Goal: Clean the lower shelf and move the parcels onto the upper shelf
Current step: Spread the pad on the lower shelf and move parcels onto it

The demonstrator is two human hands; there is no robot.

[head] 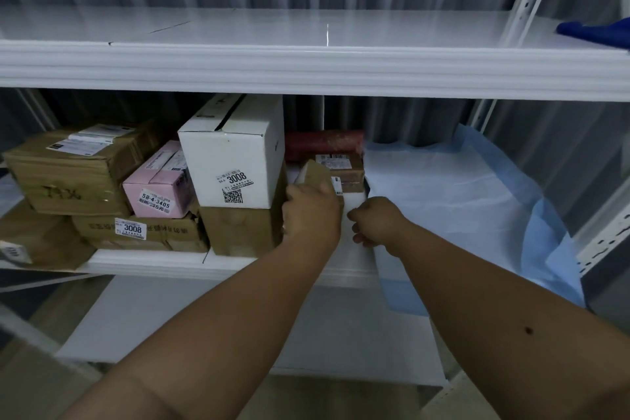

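Both hands reach into the lower shelf (238, 261), near its middle. Left hand (312, 211) has fingers curled round a small brown parcel (315, 174), which tilts up at its left end. Right hand (375, 220) sits just right of it, fingers curled against a white box (354, 198) under the small parcels; firm grip or only touch, can't tell. Hands close together, not touching.

Another small brown parcel with a label (342, 167) lies just behind, a red roll-shaped parcel (324, 143) further back. Left of the hands: white carton marked 3008 (235, 160) stacked on a brown carton (242, 232). Further left, pink box marked 58-4-3405 (158, 184) rests on a flat brown box with a 3008 sticker (143, 232). Far left, large brown carton (71, 174) on top of another brown box (37, 239).

Right part of the lower shelf is covered by a white and light blue sheet (460, 201), its blue edge hanging over the near right corner.

Upper shelf (306, 68) holds only a dark blue cloth (596, 31) at its far right end. All parcels are on the lower shelf.
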